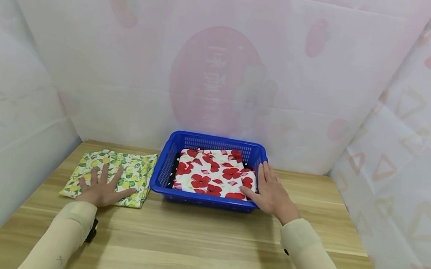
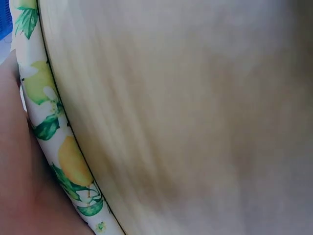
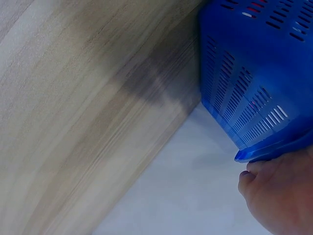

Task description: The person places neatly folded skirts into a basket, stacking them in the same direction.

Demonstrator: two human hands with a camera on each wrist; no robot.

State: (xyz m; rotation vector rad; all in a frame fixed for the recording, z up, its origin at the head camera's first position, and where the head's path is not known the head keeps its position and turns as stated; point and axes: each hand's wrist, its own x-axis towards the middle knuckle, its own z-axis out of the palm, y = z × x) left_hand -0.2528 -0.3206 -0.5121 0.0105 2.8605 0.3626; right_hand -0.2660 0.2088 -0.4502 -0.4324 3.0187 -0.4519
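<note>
A folded cloth with a lemon print (image 1: 137,177) lies at the left on the table. My left hand (image 1: 101,192) rests on its near part with the fingers spread. The left wrist view shows the edge of this lemon cloth (image 2: 76,159) beside the hand. In the middle stands a blue plastic basket (image 1: 206,196), holding a folded white cloth with red poppies (image 1: 212,173). My right hand (image 1: 273,197) is at the basket's right rim, fingers extended along it and thumb over the poppy cloth. From the right wrist, the hand (image 3: 281,191) shows against the rim.
Under the poppy cloth, a black cloth with white dots (image 1: 172,175) shows at the basket's sides. The wooden table (image 1: 191,250) is enclosed by printed white sheets (image 1: 137,73) at the back and both sides. The basket stands close to the back sheet.
</note>
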